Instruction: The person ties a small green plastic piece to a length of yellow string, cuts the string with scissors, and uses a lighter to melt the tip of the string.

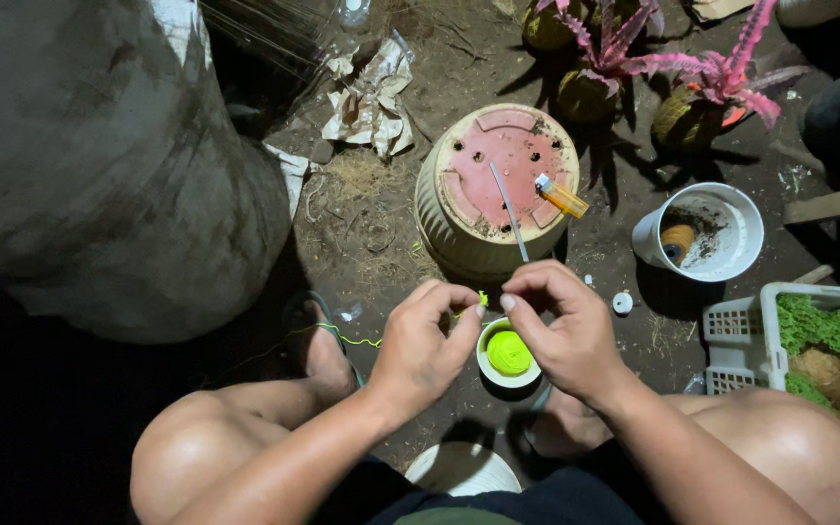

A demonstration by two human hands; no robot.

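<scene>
View from above of a seated person's bare knees and forearms over dark soil. Between the knees, close to the body, the pale rim of a round white object [462, 469] shows, partly hidden. Both hands are raised together just above a small white cup [508, 356] holding a spool of neon yellow-green thread. The left hand [422, 342] and the right hand [558, 326] are each pinched closed, thumb to forefinger, their fingertips nearly touching, with a short bit of the yellow-green thread [481, 298] held between them. A strand of the same thread trails left across the ground near a sandalled foot [326, 350].

Just beyond the hands stands an upturned ribbed cream pot [459, 238] with a reddish base facing up. On that base lie a thin grey stick [509, 210] and an orange lighter [562, 196]. To its right a white bucket [731, 255] lies tipped, soil and a spool inside. At the right edge, a white plastic crate [736, 335] holds green moss. At the left a large grey sack [99, 165] fills the view. Farther off are crumpled paper [371, 97] and pink-leaved plants [692, 73].
</scene>
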